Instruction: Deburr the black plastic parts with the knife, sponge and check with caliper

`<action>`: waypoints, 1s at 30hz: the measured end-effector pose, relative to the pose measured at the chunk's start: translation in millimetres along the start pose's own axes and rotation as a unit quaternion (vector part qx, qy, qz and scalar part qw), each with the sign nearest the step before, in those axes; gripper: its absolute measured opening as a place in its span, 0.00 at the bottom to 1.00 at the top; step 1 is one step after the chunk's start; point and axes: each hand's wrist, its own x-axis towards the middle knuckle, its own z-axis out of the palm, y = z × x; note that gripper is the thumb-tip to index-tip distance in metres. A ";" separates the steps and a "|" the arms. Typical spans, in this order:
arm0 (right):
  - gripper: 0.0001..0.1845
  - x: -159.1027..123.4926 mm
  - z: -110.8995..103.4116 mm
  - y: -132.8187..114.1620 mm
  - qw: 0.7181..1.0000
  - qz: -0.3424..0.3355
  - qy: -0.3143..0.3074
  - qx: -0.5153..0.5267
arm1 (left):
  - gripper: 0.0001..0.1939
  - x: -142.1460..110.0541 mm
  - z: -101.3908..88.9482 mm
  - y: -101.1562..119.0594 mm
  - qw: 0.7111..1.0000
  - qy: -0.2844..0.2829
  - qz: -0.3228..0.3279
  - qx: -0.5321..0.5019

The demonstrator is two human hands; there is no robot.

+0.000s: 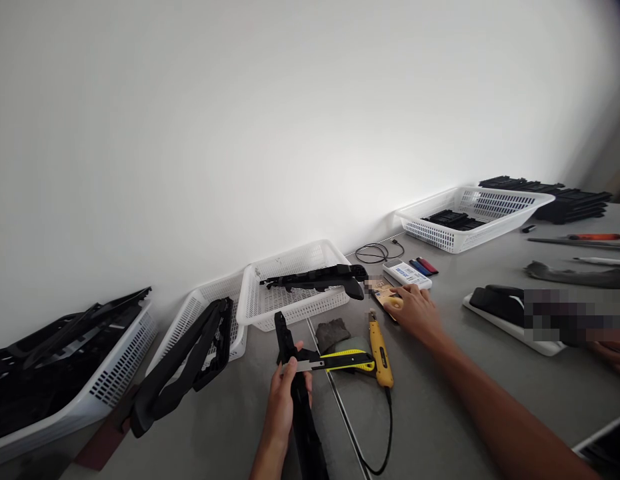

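My left hand (285, 393) is closed round a long black plastic part (305, 417), held upright and slightly tilted. The same hand's thumb presses the blade of a yellow-and-black utility knife (347, 361) against the part, and the knife's handle points right. To the right, my right hand (415, 308) reaches forward, its fingers closed on a flat yellow-and-black thing (383, 293) on the table; its kind is partly hidden by the fingers and blurring. Between my hands lie a yellow corded tool (381, 353) and a dark crumpled cloth (333, 333).
White baskets with black parts stand at left (110, 373), near left (190, 313), centre (290, 320) and back right (430, 239). A white digital device (407, 273) and a coiled cable (373, 253) lie behind my right hand. Another person's hand (610, 353) is at the far right.
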 end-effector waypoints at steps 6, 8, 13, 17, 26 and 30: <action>0.33 -1.3 1.3 -0.6 1.000 0.001 0.008 -0.003 | 0.46 -0.7 0.8 0.7 1.000 0.002 0.001 0.001; 0.34 -1.2 2.2 -0.1 1.000 0.001 0.008 -0.003 | 0.46 -0.9 1.3 0.9 1.000 0.004 0.000 0.000; 0.36 -0.5 4.7 1.0 1.000 0.004 0.006 -0.002 | 0.47 0.2 0.5 0.1 1.000 -0.003 0.000 0.001; 0.37 -0.5 7.2 1.1 1.000 0.005 0.005 -0.003 | 0.47 0.7 -0.7 -1.0 1.000 -0.003 0.004 0.002; 0.41 -1.6 10.0 -0.8 1.000 0.008 -0.004 -0.001 | 0.47 0.2 1.7 0.1 1.000 0.006 0.000 0.004; 0.41 -0.5 10.4 -1.8 1.000 0.012 -0.008 -0.001 | 0.48 -0.3 3.7 3.1 1.000 0.007 -0.001 0.008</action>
